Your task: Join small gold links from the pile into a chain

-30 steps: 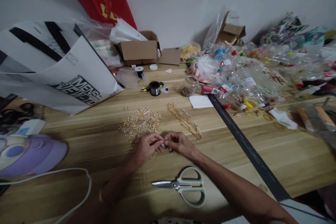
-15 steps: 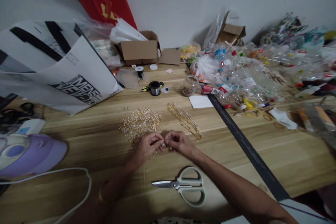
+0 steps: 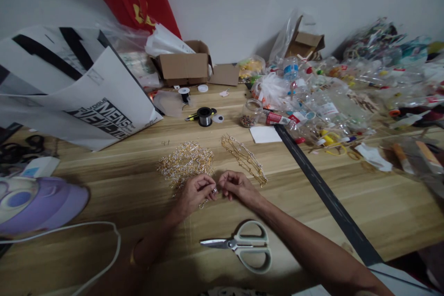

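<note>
My left hand [image 3: 197,194] is closed in a pinch around a small silvery beaded piece [image 3: 214,190], with a ring-like end [image 3: 202,205] hanging below the fingers. Just to its right, my right hand [image 3: 238,187] has thumb and forefinger pressed together; whatever they hold is too small to make out. Behind the left hand lies a tangled pile of gold and silver chains [image 3: 187,162]. A few chains [image 3: 244,159] are laid out lengthwise beyond the right hand. Closer to me, scissors [image 3: 239,244] with pale handles rest on the wooden table, blades pointing left.
Wire spools [image 3: 205,117] and a jar of beads [image 3: 250,113] stand farther back. A white paper bag [image 3: 86,97] and a purple cap [image 3: 62,203] occupy the left. Plastic bottles [image 3: 328,108] crowd the right, past a black strip [image 3: 326,194]. Near the wall sits a cardboard box [image 3: 183,67].
My right fingertips have drawn slightly away from the left ones, leaving a narrow gap. The silvery piece stays at the left fingers.
</note>
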Demonstrator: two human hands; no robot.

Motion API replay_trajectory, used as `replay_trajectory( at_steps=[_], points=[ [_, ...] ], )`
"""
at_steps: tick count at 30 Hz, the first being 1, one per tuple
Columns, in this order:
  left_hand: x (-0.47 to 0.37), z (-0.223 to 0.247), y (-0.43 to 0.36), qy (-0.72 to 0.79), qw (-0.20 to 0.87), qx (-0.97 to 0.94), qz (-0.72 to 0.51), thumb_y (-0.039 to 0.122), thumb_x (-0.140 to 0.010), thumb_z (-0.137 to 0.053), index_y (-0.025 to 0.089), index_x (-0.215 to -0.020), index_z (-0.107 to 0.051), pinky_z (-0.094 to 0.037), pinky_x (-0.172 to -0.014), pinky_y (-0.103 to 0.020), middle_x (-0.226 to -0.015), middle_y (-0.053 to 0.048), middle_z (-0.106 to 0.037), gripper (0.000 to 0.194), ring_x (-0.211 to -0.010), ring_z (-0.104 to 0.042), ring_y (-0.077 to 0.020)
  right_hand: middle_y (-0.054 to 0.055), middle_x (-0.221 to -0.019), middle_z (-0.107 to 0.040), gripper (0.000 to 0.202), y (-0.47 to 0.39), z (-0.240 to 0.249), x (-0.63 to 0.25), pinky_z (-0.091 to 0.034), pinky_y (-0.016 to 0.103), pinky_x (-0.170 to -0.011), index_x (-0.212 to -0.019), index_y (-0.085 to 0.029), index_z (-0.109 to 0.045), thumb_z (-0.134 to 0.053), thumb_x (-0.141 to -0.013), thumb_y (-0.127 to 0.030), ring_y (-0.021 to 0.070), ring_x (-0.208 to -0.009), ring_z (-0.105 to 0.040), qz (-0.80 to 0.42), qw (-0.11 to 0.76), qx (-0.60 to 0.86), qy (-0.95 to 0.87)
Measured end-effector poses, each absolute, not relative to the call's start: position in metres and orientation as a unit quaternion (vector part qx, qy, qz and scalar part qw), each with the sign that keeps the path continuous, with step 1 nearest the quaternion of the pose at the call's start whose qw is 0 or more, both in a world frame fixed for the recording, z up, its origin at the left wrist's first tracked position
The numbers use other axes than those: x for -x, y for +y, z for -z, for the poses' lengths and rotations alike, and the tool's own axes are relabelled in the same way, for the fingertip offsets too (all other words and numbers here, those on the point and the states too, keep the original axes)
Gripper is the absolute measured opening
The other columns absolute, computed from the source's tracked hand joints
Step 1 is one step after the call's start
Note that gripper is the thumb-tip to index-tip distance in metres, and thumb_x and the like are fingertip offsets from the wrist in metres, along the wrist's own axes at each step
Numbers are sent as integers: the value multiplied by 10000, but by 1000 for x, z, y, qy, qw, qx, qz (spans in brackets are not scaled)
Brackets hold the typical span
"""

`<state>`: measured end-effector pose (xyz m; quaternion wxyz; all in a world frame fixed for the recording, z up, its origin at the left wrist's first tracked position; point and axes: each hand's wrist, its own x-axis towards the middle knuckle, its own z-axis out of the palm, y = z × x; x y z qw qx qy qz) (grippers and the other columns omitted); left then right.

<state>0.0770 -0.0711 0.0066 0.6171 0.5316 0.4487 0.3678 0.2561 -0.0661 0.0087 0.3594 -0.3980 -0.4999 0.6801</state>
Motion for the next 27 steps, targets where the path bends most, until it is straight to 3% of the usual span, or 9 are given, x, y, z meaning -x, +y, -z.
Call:
replay_trajectory(
  at_steps=[27],
  points=[
    [-79,-10,-68,466,643,-498,-348,408,-668,-729,130,-737,-603,-507,-537,-235,-591,-11,-649,313,-555,-650,-150,-30,-598,-522,372,-69,-9,-252,-372,187,-452,-736,-160,-549,-650,-736,-518,74,-482,-458,-643,342,424,-539]
  ],
)
